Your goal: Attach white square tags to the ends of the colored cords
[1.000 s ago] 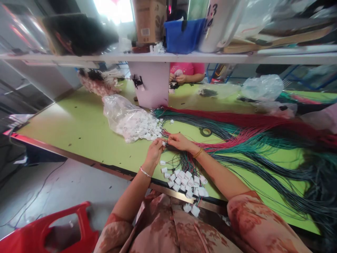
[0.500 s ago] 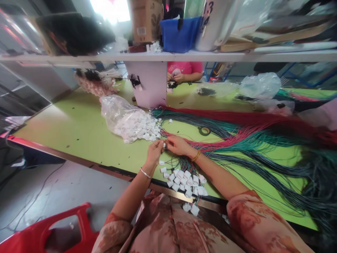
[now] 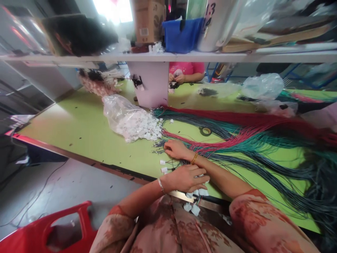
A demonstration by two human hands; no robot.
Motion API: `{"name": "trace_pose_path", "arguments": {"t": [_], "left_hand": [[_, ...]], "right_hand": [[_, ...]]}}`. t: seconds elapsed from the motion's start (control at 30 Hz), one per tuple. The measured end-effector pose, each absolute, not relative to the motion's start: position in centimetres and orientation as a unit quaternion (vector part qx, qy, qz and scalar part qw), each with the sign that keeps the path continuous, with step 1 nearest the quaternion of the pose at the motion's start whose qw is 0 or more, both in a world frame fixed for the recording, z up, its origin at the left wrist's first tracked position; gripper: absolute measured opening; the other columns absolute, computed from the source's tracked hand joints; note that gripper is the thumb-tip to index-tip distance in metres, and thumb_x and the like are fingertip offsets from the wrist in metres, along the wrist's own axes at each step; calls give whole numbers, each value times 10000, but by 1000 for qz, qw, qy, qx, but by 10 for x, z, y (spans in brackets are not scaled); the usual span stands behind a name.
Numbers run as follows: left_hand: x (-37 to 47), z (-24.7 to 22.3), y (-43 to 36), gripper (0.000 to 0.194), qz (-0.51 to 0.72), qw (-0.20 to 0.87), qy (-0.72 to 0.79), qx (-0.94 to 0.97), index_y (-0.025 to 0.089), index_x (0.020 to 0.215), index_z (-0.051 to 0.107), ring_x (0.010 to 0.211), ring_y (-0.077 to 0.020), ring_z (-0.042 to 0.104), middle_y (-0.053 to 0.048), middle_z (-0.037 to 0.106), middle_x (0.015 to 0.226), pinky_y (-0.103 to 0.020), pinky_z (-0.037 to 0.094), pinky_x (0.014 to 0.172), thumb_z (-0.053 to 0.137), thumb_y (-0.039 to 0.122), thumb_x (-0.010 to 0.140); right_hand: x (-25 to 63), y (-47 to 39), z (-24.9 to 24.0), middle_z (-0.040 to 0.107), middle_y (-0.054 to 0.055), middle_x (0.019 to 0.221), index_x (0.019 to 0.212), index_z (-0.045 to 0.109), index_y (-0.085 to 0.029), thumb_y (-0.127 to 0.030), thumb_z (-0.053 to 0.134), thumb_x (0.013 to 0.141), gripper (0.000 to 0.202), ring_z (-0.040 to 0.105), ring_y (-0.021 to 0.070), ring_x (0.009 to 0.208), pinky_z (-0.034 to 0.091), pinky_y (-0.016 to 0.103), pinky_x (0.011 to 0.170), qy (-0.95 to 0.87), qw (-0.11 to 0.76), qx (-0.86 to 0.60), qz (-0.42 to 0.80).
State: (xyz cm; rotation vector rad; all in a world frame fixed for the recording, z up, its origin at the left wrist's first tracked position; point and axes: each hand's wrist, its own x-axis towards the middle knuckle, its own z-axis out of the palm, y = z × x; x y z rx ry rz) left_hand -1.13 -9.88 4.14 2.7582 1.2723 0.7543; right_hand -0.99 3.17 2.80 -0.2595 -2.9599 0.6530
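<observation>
My left hand (image 3: 188, 178) lies with its fingers stretched out over the heap of white connector housings (image 3: 202, 192), hiding most of them. Beyond it, my right hand (image 3: 177, 149) has its fingers bent and closed at the bare tips of the dark wires (image 3: 159, 144); how many wires they grip is hidden. Loose white connectors (image 3: 163, 169) on wires lie just left of my left hand. A clear plastic bag (image 3: 116, 110) spills a pile of small white connectors (image 3: 139, 126) beside the wire tips. Red wires (image 3: 210, 143) run rightward from there.
A roll of black tape (image 3: 205, 131) sits among the wire bundles. Green wires (image 3: 265, 140) spread across the right side. A shelf (image 3: 105, 59) with a blue bin (image 3: 183, 37) crosses above the table. A co-worker's hands (image 3: 179, 78) show beyond it. A red chair (image 3: 86, 219) stands lower left.
My left hand has left the wire tips and moved down and right over the connector heap. My right hand stays near the wire ends, which now show uncovered.
</observation>
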Motion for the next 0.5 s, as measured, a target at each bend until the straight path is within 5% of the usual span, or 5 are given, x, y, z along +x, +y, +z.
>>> {"name": "trace_pose_path", "arguments": {"t": [0.27,0.5], "left_hand": [[-134,32,-88,239,289,-57,785,544,142,957,636,898,-240,545,-138,592,953,-381,448,812,408,150,887],[-171,17,-87,83,250,-9,815,522,182,794,563,865,-246,535,-112,570,914,-366,416,754,499,146,833]], "right_hand": [[-11,28,18,651,103,976,953,621,-158,-254,435,926,210,573,205,872,369,280,694,-986,63,-100,113],[-11,25,20,629,140,986,998,580,-130,-189,419,914,190,557,213,841,376,303,720,-995,38,-65,68]]}}
